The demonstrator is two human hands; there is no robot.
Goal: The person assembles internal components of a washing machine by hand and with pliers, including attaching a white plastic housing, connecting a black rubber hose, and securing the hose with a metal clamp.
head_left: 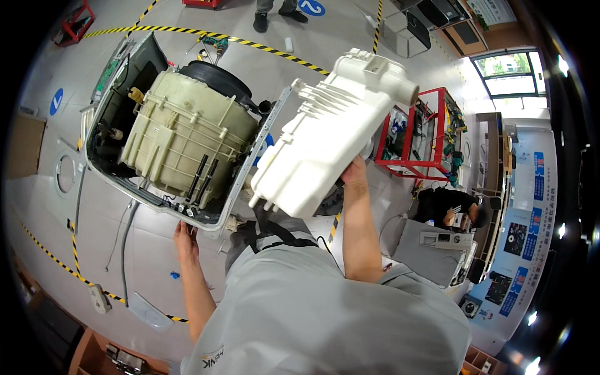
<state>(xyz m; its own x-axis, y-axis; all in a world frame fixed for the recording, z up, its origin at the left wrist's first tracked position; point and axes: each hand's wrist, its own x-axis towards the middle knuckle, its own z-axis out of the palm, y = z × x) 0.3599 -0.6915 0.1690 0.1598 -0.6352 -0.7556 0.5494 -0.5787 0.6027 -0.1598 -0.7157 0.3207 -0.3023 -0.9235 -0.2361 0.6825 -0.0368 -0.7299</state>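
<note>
Striped tape (pixel 275 50) crosses the grey floor (pixel 100 219) around me. Inside an open machine cabinet (pixel 245 167) sits a ribbed cream tub (pixel 187 134); a red cart (pixel 400 166) carries tools (pixel 451 149). Beside the cabinet, the right hand (pixel 355 172) holds up a white plastic housing (pixel 322 140), fingers partly hidden. At the cabinet's lower rim, I cannot tell whether the left hand (pixel 185 245) grips.

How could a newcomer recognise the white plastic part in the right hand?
Find the open grey cabinet at the left, holding a ribbed cream tub. Just right of it, the right hand holds the white plastic part by its right side. Unlike the tub, this part is bright white, long and boxy, with fins and a short round pipe end.
</note>
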